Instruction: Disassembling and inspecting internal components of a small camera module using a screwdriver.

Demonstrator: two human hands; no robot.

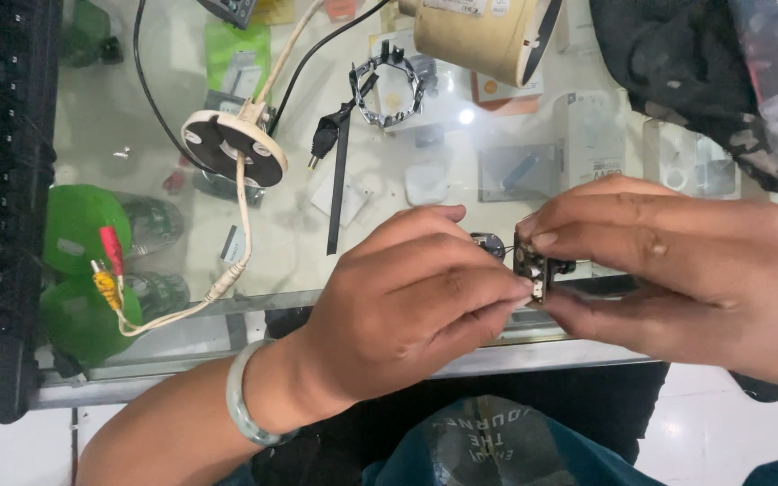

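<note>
My right hand [668,270] and my left hand [402,306] meet over the front edge of a glass counter [182,261]. Between their fingertips is a small black circuit board module [533,264] with tiny components on it. The right hand pinches it from above and below. My left fingertips press against its left side. A small dark round part [488,243] shows just behind my left fingers. A pale green bangle [240,396] is on my left wrist.
On the glass lie a round white-and-black camera base [231,144] with a cream cable ending in red and yellow plugs [108,265], a black ring-shaped bracket [389,85], a black plug and cable [326,135], and a cream camera housing [479,31]. Dark cloth [677,63] lies at top right.
</note>
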